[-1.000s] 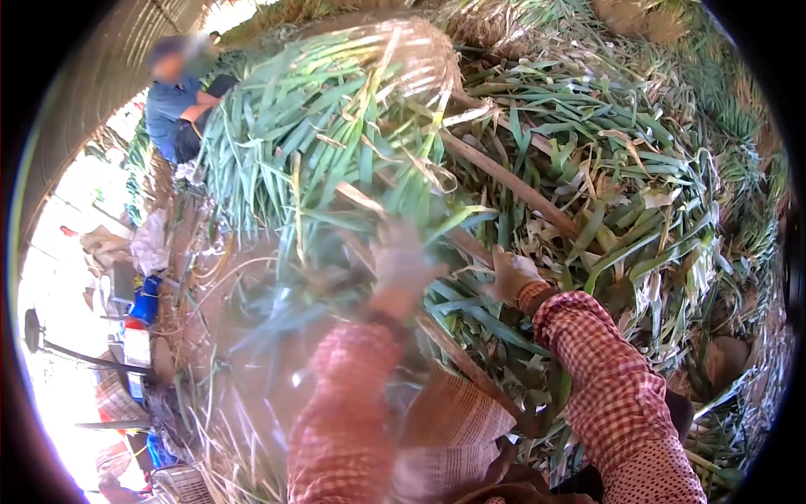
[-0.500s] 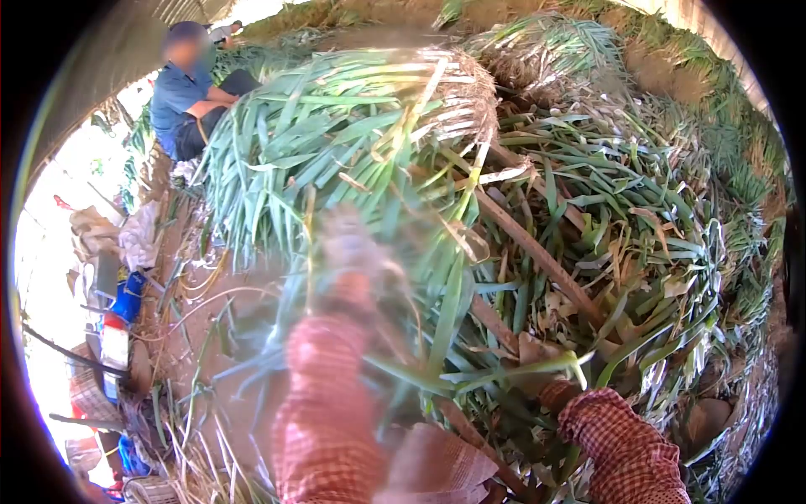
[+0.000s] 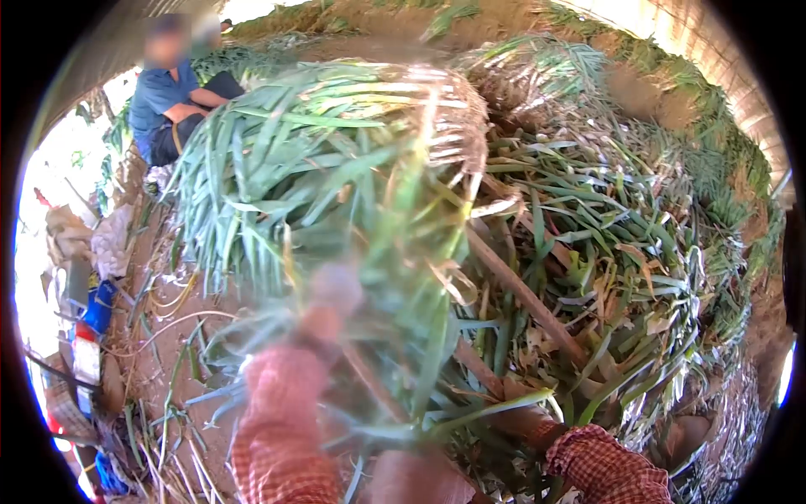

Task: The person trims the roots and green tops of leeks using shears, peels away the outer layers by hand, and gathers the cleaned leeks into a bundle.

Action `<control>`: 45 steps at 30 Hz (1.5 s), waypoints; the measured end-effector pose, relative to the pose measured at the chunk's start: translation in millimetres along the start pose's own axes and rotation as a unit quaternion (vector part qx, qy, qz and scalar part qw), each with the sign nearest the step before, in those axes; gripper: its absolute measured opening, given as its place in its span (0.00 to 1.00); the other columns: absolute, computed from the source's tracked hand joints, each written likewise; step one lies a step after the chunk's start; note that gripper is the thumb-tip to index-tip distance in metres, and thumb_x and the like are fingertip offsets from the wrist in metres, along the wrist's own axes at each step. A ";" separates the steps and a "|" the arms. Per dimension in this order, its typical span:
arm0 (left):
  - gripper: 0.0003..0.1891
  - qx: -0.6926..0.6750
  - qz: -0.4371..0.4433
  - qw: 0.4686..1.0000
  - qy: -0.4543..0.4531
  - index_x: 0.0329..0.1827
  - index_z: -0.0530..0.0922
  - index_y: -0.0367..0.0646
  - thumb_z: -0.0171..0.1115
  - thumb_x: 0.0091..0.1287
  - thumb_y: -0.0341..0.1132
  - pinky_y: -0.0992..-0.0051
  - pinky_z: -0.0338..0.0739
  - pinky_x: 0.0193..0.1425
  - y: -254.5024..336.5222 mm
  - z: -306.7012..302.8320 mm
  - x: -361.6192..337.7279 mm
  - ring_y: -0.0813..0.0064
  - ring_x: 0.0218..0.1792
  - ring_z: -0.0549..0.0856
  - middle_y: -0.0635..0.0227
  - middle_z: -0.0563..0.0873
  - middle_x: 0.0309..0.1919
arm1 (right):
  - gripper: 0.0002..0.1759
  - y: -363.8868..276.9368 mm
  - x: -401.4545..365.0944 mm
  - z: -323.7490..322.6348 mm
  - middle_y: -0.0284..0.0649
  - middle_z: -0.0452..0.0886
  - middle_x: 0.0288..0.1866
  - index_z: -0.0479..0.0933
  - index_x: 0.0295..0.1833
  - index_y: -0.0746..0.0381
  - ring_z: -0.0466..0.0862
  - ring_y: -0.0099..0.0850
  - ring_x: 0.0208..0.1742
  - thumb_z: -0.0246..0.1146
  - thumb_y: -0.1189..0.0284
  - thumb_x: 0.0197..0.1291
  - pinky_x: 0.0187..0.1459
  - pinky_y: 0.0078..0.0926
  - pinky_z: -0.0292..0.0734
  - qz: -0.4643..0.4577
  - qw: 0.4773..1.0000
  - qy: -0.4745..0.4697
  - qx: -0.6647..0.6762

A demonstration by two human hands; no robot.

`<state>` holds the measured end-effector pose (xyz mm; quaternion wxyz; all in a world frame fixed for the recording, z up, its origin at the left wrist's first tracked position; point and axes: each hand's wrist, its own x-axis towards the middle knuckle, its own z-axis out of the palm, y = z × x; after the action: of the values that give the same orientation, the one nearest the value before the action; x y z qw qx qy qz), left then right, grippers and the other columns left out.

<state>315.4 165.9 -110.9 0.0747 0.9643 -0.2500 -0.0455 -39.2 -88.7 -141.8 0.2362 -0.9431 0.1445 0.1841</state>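
My left hand, in a pale glove smeared by motion, is over the front of a big heap of long green leafy stalks. They look like leeks or green garlic, with brown roots bunched at the right end. Its fingers are too blurred to read. Low at the centre right, my right hand lies among loose leaves, close to a long green leaf. Its fingers are largely hidden. Red checked sleeves cover both forearms.
Wooden poles run slanting beside the heap, with more loose leaves to the right. A person in a blue shirt sits at the back left. A blue and white package and cloth lie at the left.
My left hand has moved down and slightly left. My right hand has shifted a little down and left. The whole view has also shifted slightly.
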 end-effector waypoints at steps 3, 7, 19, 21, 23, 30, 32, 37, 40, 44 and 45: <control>0.38 0.029 0.257 0.966 0.028 0.65 0.75 0.41 0.67 0.61 0.62 0.50 0.82 0.41 29.4 -12.6 -102.7 0.51 0.34 0.89 0.50 0.88 0.41 | 0.29 4.6 3.8 3.2 0.59 0.82 0.45 0.68 0.56 0.64 0.84 0.59 0.46 0.68 0.54 0.61 0.44 0.53 0.78 -0.018 1.000 -0.011 -0.006; 0.35 0.006 0.124 0.956 -0.265 0.63 0.79 0.49 0.67 0.61 0.65 0.60 0.83 0.53 17.0 -100.6 -60.9 0.54 0.47 0.89 0.57 0.89 0.46 | 0.33 -4.3 3.6 -4.3 0.58 0.82 0.47 0.68 0.59 0.64 0.84 0.58 0.47 0.70 0.53 0.59 0.45 0.53 0.78 0.012 0.999 -0.035 -0.016; 0.69 0.124 -0.306 0.919 0.215 0.84 0.47 0.43 0.86 0.42 0.51 0.49 0.50 0.83 -148.4 -124.5 103.1 0.48 0.81 0.57 0.49 0.60 0.79 | 0.34 -40.9 13.0 -35.5 0.58 0.83 0.49 0.73 0.56 0.67 0.85 0.54 0.49 0.71 0.49 0.59 0.48 0.50 0.79 0.072 0.994 -0.072 -0.029; 0.67 0.105 -0.308 0.926 0.191 0.84 0.49 0.49 0.86 0.43 0.49 0.48 0.58 0.80 -161.3 -104.9 124.5 0.49 0.76 0.66 0.52 0.66 0.75 | 0.34 -41.8 16.5 -36.6 0.58 0.83 0.49 0.73 0.56 0.67 0.85 0.54 0.49 0.70 0.49 0.59 0.49 0.50 0.79 0.081 0.992 -0.085 -0.035; 0.49 0.060 -0.309 0.932 0.179 0.82 0.54 0.52 0.74 0.59 0.40 0.53 0.74 0.68 -180.3 -82.0 141.4 0.50 0.66 0.79 0.53 0.78 0.65 | 0.34 -42.7 17.0 -37.3 0.58 0.83 0.49 0.74 0.55 0.67 0.86 0.53 0.50 0.70 0.48 0.59 0.49 0.49 0.79 0.092 0.990 -0.099 -0.040; 0.24 0.057 -0.274 0.945 0.168 0.68 0.74 0.49 0.56 0.66 0.30 0.55 0.83 0.57 -181.1 -93.6 135.6 0.49 0.54 0.88 0.50 0.89 0.51 | 0.36 -44.2 12.8 -37.4 0.58 0.84 0.50 0.75 0.54 0.69 0.86 0.52 0.51 0.69 0.45 0.60 0.52 0.47 0.80 0.099 0.989 -0.102 -0.031; 0.24 0.066 -0.288 0.948 0.120 0.67 0.76 0.48 0.57 0.65 0.31 0.54 0.82 0.59 -158.2 -111.7 121.3 0.49 0.55 0.88 0.49 0.89 0.51 | 0.36 -42.8 10.7 -38.4 0.58 0.84 0.50 0.76 0.54 0.69 0.86 0.51 0.52 0.69 0.45 0.60 0.52 0.47 0.80 0.096 0.990 -0.099 -0.029; 0.21 0.027 -0.235 0.968 0.086 0.60 0.80 0.42 0.59 0.65 0.37 0.58 0.79 0.65 -111.5 -135.3 78.6 0.49 0.60 0.85 0.49 0.87 0.56 | 0.38 -39.2 0.6 -40.1 0.60 0.84 0.51 0.77 0.53 0.71 0.86 0.53 0.54 0.65 0.41 0.63 0.55 0.47 0.80 0.093 0.991 -0.089 -0.025; 0.23 -0.004 -0.225 0.973 0.053 0.62 0.79 0.41 0.59 0.66 0.42 0.55 0.78 0.66 -91.7 -124.5 57.4 0.48 0.62 0.84 0.48 0.86 0.58 | 0.41 -65.2 -3.5 -65.3 0.65 0.83 0.53 0.76 0.54 0.72 0.85 0.56 0.57 0.63 0.39 0.65 0.58 0.48 0.79 0.136 0.986 -0.096 0.015; 0.23 -0.039 -0.201 0.978 0.036 0.54 0.82 0.32 0.59 0.57 0.36 0.54 0.80 0.63 -46.7 -109.8 -2.3 0.42 0.55 0.86 0.39 0.86 0.52 | 0.33 -41.4 -1.8 -38.3 0.59 0.84 0.48 0.77 0.60 0.63 0.84 0.58 0.51 0.58 0.43 0.71 0.53 0.53 0.78 0.077 0.996 -0.037 -0.010; 0.24 -0.029 -0.216 0.976 0.029 0.55 0.81 0.33 0.58 0.57 0.37 0.53 0.80 0.62 -24.5 -112.3 -23.5 0.40 0.55 0.86 0.39 0.86 0.52 | 0.33 -42.0 -0.5 -38.1 0.59 0.83 0.51 0.76 0.62 0.61 0.84 0.57 0.53 0.57 0.42 0.71 0.56 0.53 0.76 0.046 0.997 -0.051 -0.022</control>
<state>320.7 212.2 -3.2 0.0981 0.9939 -0.0326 -0.0397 -14.0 -72.1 -93.8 0.2142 -0.9297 0.1713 0.2458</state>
